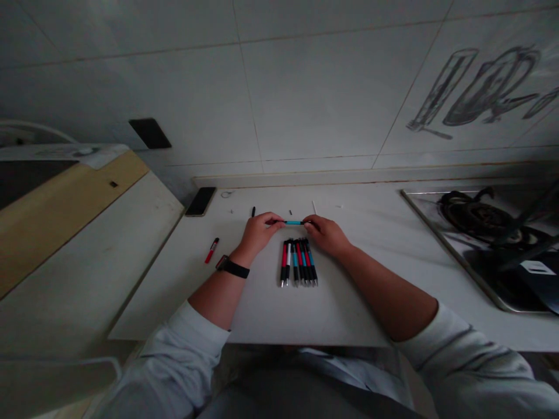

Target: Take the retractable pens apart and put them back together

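While you are working at the counter (262, 314), your left hand (258, 230) and right hand (327, 234) are pinching opposite ends of a blue pen (294, 222), just beyond a row of pens (299, 256). Your grip is hiding both tips. For good control, be holding the ends in one straight line, pinching lightly, staying low over the surface. Containers: none showing near you; the pens, a red tube (212, 251), a black piece (253, 212) and a white stick (314, 207) are lying loose.
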Demonstrator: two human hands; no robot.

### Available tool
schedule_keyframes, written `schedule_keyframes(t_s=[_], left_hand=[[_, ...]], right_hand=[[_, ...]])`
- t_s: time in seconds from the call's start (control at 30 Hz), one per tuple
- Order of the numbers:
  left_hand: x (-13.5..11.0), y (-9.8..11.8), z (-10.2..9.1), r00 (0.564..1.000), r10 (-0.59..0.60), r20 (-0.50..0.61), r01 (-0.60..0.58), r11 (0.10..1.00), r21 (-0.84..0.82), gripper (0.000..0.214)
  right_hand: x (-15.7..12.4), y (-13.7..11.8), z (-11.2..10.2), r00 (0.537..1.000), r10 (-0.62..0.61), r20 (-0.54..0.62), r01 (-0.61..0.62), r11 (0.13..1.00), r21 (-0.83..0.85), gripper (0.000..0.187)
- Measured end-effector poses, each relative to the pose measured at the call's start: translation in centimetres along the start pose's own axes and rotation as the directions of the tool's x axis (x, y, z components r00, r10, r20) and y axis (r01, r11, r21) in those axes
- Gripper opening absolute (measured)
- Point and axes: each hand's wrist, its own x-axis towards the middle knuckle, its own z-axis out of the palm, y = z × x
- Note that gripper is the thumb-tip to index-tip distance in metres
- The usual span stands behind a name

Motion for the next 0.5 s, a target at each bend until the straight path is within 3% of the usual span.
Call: schedule_keyframes(t_s=[0.1,0.5], left_hand=[[0.03,-0.16,0.14,1.0,-0.001,0.005,0.001,1.0,-0.018,0.013],[0.02,-0.25,0.32,1.0,0.011,0.022,-0.01,1.0,-0.03,0.012]], right_hand=[[-0.05,0.13,0.19,1.0,0.013,-0.001,-0.013,1.0,0.008,0.017],[-0.02,0.29,0.34,1.0,-0.007,0.019,0.007,1.0,0.009,0.021]])
